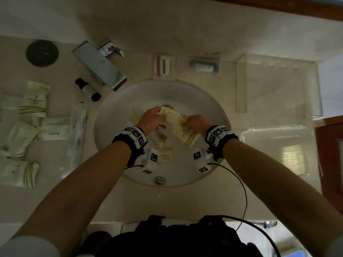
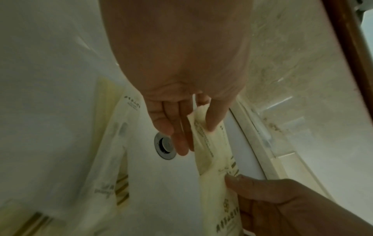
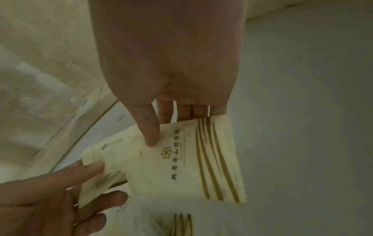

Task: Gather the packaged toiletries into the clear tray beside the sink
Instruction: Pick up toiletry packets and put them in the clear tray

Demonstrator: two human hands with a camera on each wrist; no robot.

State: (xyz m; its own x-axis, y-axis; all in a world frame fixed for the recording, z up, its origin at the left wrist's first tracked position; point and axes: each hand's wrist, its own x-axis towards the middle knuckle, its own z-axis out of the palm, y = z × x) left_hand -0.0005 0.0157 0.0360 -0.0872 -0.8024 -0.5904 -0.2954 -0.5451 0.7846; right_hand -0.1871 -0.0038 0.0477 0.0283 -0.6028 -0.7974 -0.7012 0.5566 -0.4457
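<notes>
Sachets (image 1: 173, 117), cream, gold-striped, over sink basin (image 1: 213, 108): pinched by left hand (image 1: 151, 118) and right hand (image 1: 194, 121); best squared into one stack, then carried right to clear tray (image 1: 246, 134).

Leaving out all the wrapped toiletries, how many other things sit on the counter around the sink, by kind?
Tap: 1
Dark bottle: 1
Dark round disc: 1
Small clear holders: 2
Clear box: 1
Clear tray: 1
Total: 7
</notes>
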